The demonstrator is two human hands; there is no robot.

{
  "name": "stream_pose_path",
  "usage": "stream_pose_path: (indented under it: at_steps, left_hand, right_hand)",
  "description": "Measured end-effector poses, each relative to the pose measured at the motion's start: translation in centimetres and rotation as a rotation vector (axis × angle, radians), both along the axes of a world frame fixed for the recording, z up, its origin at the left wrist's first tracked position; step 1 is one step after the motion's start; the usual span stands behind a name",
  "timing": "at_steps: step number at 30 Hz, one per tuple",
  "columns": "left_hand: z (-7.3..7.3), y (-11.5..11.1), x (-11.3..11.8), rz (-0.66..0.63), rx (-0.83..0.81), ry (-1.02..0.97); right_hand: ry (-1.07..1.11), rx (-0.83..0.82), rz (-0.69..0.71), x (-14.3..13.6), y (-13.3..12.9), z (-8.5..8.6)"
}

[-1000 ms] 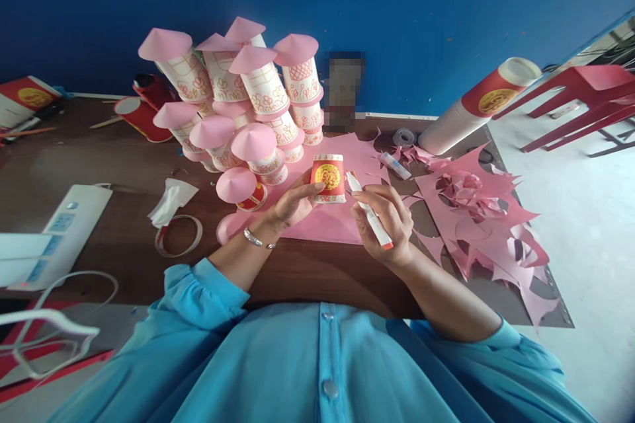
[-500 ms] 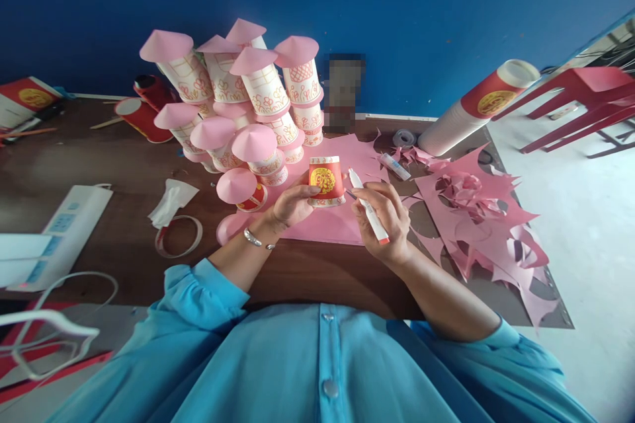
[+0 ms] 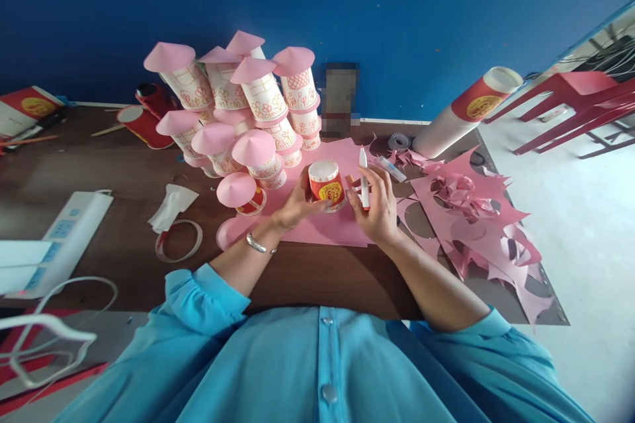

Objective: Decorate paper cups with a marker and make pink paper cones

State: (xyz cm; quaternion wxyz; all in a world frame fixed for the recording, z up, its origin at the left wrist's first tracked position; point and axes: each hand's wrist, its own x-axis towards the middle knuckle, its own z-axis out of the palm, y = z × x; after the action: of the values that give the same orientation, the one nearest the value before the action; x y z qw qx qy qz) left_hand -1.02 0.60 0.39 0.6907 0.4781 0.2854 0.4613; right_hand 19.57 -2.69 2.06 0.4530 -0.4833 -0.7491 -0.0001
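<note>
A red and white paper cup (image 3: pixel 327 188) with a yellow emblem is gripped by my left hand (image 3: pixel 297 205), thumb across its front. My right hand (image 3: pixel 380 211) holds a white marker (image 3: pixel 364 178) with a red tip, pointing up and away from me, just right of the cup. Beneath both lies a pink paper sheet (image 3: pixel 317 231). Left of the cup stand several decorated cup towers with pink cone tops (image 3: pixel 253 148), their white sides drawn with red and orange flowers. A small red cup under a pink cone (image 3: pixel 236 190) is nearest my left hand.
Pink paper scraps (image 3: pixel 461 192) and a long stack of cups (image 3: pixel 461 112) lie to the right, with a tape roll (image 3: pixel 399 141) and glue stick (image 3: pixel 391 169). At left are a tape ring (image 3: pixel 178 241), red cups (image 3: pixel 143 125) and a power strip (image 3: pixel 64 238). A red stool (image 3: pixel 575 99) stands beyond.
The cup has tipped so its top rim faces me more. The marker has swung more upright in my right hand, which moved slightly up. The view has shifted a little.
</note>
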Motion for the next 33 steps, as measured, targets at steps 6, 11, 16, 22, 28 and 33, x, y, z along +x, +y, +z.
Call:
stream_pose_path:
  at_steps: [6, 11, 16, 22, 28, 33]
  left_hand:
    - [1.3, -0.5, 0.2, -0.022, 0.033, 0.072]
    - [1.9, -0.6, 0.5, 0.008, 0.062, 0.089]
    - [2.0, -0.6, 1.0, -0.002, 0.073, 0.111]
    - [2.6, -0.3, 1.6, 0.001, 0.159, 0.173]
    - [4.1, -0.8, 0.6, 0.000, 0.207, 0.205]
    - [4.7, -2.2, -0.9, 0.078, 0.237, 0.287]
  right_hand:
    - [0.030, -0.069, -0.072, 0.9, 1.9, -1.9]
    - [-0.006, -0.133, -0.080, 0.8, 2.4, -2.5]
    - [-0.021, -0.174, -0.079, 0.9, 2.4, -2.4]
    - [-0.057, -0.231, -0.108, 0.9, 2.6, -2.2]
    - [-0.075, -0.257, -0.100, 0.5, 2.3, -0.8]
    - [-0.134, -0.297, -0.057, 0.9, 1.7, 0.8]
